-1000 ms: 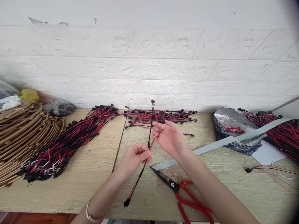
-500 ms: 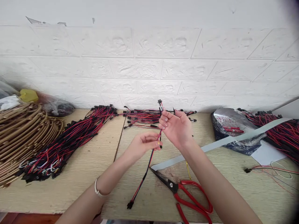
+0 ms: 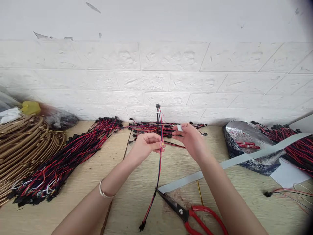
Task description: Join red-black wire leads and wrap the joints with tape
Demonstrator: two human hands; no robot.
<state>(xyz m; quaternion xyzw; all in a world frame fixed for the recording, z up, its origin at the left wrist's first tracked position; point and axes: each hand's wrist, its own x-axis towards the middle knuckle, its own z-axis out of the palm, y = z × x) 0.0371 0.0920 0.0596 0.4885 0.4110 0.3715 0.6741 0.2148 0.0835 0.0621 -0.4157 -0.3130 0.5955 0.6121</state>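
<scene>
My left hand (image 3: 149, 145) pinches a red, blue and black wire harness (image 3: 159, 169) near its middle. One black connector (image 3: 157, 106) stands up at the top of the harness, and another (image 3: 142, 226) hangs at its lower end. To the right, my right hand (image 3: 192, 138) is apart from the harness, with a small pale piece (image 3: 180, 128) between thumb and finger. Red-handled scissors (image 3: 182, 212) lie below, their tip beside the harness and the end of a long pale strip (image 3: 181, 182).
Bundles of red and black wires lie at the left (image 3: 80, 150), along the wall (image 3: 146, 129) and at the right (image 3: 293, 143). Gold coils (image 3: 26, 143) fill the far left. A patterned bag (image 3: 254, 163) holds red items. A yellow tie (image 3: 200, 192) lies near the scissors.
My right hand has come off the harness and moved right, now showing a small pale piece. The harness in my left hand stands more upright. The view has tilted up slightly.
</scene>
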